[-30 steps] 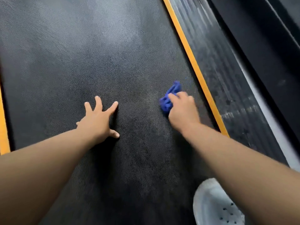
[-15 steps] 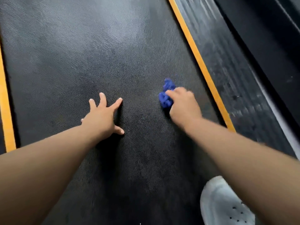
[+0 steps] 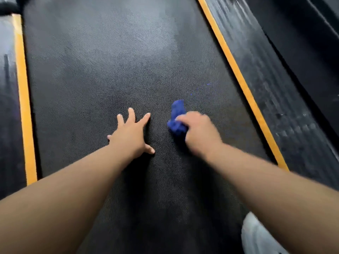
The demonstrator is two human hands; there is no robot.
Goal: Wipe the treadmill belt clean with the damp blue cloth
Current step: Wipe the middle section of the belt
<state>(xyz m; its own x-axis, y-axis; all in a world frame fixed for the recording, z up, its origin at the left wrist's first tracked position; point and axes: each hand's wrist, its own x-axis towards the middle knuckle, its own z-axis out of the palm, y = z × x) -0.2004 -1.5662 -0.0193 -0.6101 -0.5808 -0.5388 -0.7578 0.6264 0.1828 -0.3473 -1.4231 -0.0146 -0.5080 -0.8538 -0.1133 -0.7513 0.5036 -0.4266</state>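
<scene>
Treadmill belt: it is filling nearly the whole view, a dark woven surface running away from the person. Paler, dusty-looking patches are showing further up, so I am judging most of the wiping is still ahead.

Yellow edge strips: one is running down each side of the belt, marking where it ends and the dark side rails begin. Compared with a second ago, more of the left strip is showing and both are sitting further right in view, so the head is turning.

Left hand: it is lying open and flat on the belt, fingers spread, gripping nothing. I am reading it as a prop, taking the person's weight while they lean forward. It is keeping the same pose as in the earlier views.

Right hand: it is curled closed around the cloth and pressing it down on the belt, well inside the right strip. It is blurred, which suggests it is mid-stroke. A second ago it was close to that strip; now it is working toward the middle, near the left hand.

Blue cloth: bunched into a wad, it is sticking out ahead of the right knuckles and touching the belt. Bunching is giving a firm pad to scrub with.

White shoe: it is resting at the lower right corner, by the belt's edge.

Blue specks: a couple of tiny blue flecks are lying on the belt beyond the cloth; I cannot tell what they are.
</scene>
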